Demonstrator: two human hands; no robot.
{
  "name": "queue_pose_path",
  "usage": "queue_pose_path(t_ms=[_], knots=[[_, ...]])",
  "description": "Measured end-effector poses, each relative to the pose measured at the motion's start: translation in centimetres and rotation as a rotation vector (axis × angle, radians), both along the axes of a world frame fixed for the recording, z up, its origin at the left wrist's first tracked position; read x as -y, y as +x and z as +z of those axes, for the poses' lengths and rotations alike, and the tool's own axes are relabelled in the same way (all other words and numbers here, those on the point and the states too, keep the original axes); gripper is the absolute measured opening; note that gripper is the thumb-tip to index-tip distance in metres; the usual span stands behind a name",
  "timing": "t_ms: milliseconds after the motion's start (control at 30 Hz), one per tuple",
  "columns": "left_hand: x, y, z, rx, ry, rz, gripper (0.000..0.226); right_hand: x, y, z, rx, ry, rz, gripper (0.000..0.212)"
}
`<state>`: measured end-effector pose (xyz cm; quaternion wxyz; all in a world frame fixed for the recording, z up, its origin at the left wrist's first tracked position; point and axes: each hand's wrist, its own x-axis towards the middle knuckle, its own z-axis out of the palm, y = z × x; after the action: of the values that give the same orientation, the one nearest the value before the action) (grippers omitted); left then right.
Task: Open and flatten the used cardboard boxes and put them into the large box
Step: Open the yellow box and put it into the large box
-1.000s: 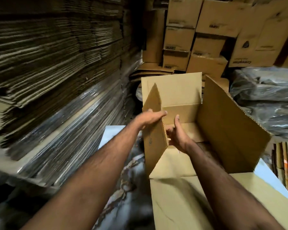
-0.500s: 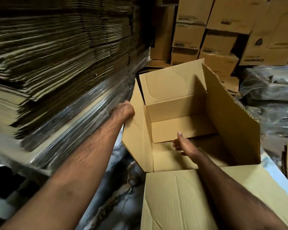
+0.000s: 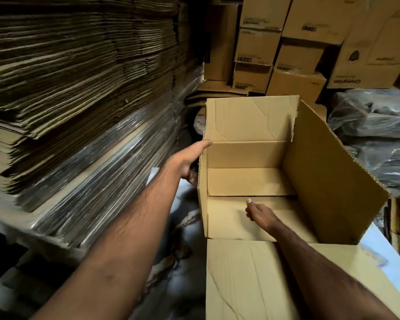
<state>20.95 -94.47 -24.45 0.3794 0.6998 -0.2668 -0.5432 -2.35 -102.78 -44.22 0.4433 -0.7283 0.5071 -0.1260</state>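
Both hands on box (image 3: 252,155): left (image 3: 186,161) grips wall, fingers hidden; right (image 3: 260,214) inside, grip unclear, maybe loose.

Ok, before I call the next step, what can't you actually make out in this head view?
- Left hand: fingers wrap behind the open box's left wall, so its grip is unclear.
- Right hand: palm faces down inside the box; whether it presses the bottom flaps is hidden.
- Box's near flap: cut off by the bottom edge.
- Labels on the stacked boxes behind: too small and blurred, apart from one upside-down name.
- A large box to fill: cannot be told apart.
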Motion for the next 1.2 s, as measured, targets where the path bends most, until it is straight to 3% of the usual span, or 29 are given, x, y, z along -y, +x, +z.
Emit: queue_pose_path(t_ms=[133, 300, 500, 767, 833, 900, 933, 1033, 1200], knots=[[0.8, 0.0, 0.2, -0.081, 0.05, -0.036, 0.044, 0.3, -0.7, -0.5, 0.002, 0.0, -0.011, 0.063], [0.0, 1.8, -0.9, -0.184, -0.047, -0.005, 0.047, 0.3, 0.1, -0.4, -0.001, -0.012, 0.02, 0.058], [-0.1, 1.1, -0.7, -0.159, -0.073, 0.022, 0.043, 0.4, 0.8, -0.9, -0.077, -0.016, 0.089, 0.064], [-4.2, 6.3, -3.4, -0.136, -0.071, 0.288, 0.033, 0.9, 0.3, -1.1, -0.139, -0.055, 0.098, 0.063], [-5.8, 7.5, -5.1, 0.118, 0.034, 0.266, 0.034, 1.1, 0.2, -1.3, -0.178, -0.061, 0.116, 0.062], [-6.2, 8.4, -8.2, 0.68, 0.243, 0.211, 0.051, 1.2, 0.3, -0.9, -0.195, -0.077, 0.115, 0.061], [-5.7, 8.2, -9.5, 0.875, 0.326, 0.225, 0.056, 1.2, 0.5, -0.6, -0.193, -0.09, 0.113, 0.06], [-3.1, 5.3, -10.9, 1.149, 0.462, 0.229, 0.058, 1.0, 1.0, -0.1, -0.169, -0.146, 0.117, 0.056], [-0.2, 0.7, -10.0, 1.332, 0.499, -0.119, 0.097, 0.4, 1.0, -0.3, -0.192, -0.267, 0.164, 0.05]])
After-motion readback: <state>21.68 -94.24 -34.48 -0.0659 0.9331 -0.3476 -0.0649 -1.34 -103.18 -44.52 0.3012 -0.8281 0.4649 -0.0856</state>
